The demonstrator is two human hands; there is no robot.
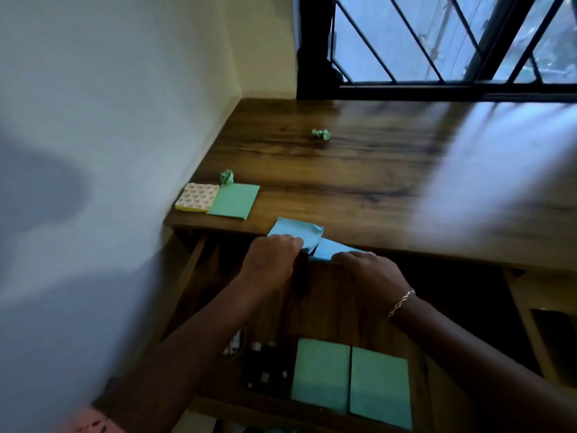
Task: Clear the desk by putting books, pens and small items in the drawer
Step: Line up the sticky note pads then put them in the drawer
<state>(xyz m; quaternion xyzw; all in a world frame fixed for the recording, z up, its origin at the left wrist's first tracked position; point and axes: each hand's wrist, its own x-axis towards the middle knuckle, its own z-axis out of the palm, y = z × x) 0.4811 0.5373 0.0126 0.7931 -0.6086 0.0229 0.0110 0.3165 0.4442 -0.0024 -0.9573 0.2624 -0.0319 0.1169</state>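
At the desk's front edge my left hand (pixel 271 260) grips a light blue paper pad (pixel 296 231). Just right of it my right hand (pixel 368 270) holds a second light blue pad (pixel 327 248), tilted over the edge. Below them the wooden drawer (pixel 327 301) stands pulled out. Two green pads (pixel 349 376) lie side by side inside it, next to small dark items (pixel 265 367). On the desk (pixel 374 170) at the left lie a patterned yellow pad (pixel 197 197), a green pad (pixel 234 201) and a crumpled green paper ball (pixel 227 177). Another crumpled green ball (pixel 321 134) sits farther back.
A white wall runs along the left side of the desk. A barred window (pixel 437 45) stands behind it. A lower wooden shelf (pixel 543 326) shows at the right under the desktop.
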